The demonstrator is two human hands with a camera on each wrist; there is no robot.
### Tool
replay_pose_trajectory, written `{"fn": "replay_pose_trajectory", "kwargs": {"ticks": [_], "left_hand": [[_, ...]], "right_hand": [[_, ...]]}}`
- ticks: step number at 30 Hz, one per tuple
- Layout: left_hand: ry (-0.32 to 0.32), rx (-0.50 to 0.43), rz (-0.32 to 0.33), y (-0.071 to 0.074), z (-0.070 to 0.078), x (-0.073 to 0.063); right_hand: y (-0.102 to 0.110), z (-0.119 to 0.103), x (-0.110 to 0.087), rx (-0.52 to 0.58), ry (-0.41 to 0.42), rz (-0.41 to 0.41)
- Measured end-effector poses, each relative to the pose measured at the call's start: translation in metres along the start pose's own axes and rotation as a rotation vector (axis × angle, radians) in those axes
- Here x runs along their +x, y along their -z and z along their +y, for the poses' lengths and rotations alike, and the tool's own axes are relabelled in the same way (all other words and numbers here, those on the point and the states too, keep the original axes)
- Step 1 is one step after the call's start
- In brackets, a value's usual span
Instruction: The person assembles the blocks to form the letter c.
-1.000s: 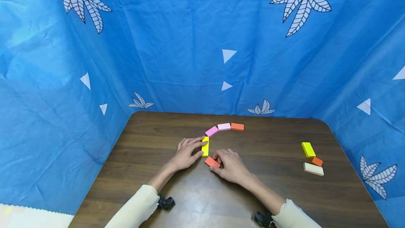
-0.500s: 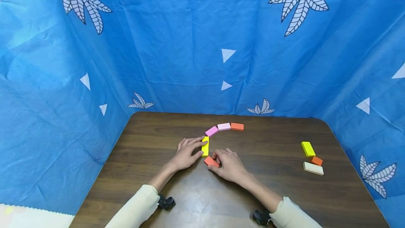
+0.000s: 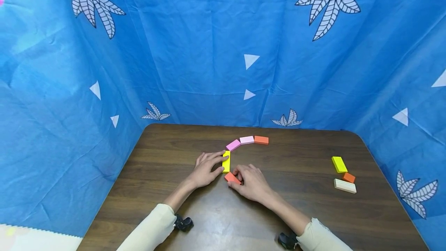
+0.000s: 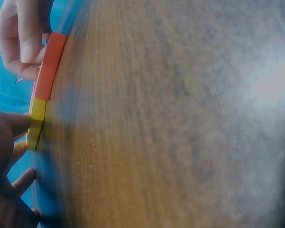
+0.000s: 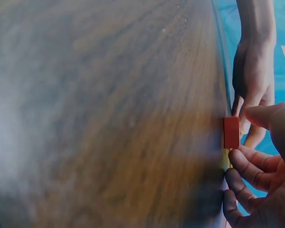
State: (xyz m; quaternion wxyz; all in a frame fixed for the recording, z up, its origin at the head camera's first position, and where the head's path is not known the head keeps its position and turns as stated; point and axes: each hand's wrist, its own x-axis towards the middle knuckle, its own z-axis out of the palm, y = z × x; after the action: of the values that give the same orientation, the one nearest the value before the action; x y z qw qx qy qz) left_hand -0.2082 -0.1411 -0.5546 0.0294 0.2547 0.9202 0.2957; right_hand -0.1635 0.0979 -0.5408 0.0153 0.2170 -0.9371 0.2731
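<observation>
In the head view my left hand [image 3: 204, 169] lies beside a yellow block [image 3: 226, 162]. Its fairly straight fingers reach over the far part, and the thumb touches the near left side. My right hand [image 3: 253, 182] pinches an orange block [image 3: 232, 178] between thumb and fingers, flat on the table at the yellow block's near end. The left wrist view shows the orange block [image 4: 51, 66] end to end with the yellow block [image 4: 36, 124]. In the right wrist view the orange block's end [image 5: 231, 133] shows between the thumb and fingers.
Beyond the yellow block, a pink block [image 3: 233, 145], a pale pink block [image 3: 247, 140] and an orange-red block [image 3: 261, 140] continue a curved row. At right lie another yellow block [image 3: 339, 164], a small orange block [image 3: 349, 177] and a natural wood block [image 3: 345, 186]. Blue cloth [image 3: 223, 49] surrounds the table.
My right hand has shifted the orange block slightly left, toward the yellow block's near end. The left hand and the other blocks have stayed in place.
</observation>
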Motion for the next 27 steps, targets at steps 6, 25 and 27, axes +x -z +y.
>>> {"fn": "replay_pose_trajectory", "kwargs": {"ticks": [6, 25, 27], "left_hand": [[0.005, -0.004, -0.006, -0.002, -0.001, 0.0], [-0.005, -0.012, 0.002, 0.0, 0.001, -0.003], [-0.011, -0.016, 0.005, 0.0, 0.002, -0.001]], "right_hand": [[0.008, 0.012, -0.006, 0.019, -0.037, -0.002], [0.076, 0.103, -0.051, 0.093, -0.225, 0.167], [0.088, 0.115, -0.056, 0.068, -0.259, 0.177]]}}
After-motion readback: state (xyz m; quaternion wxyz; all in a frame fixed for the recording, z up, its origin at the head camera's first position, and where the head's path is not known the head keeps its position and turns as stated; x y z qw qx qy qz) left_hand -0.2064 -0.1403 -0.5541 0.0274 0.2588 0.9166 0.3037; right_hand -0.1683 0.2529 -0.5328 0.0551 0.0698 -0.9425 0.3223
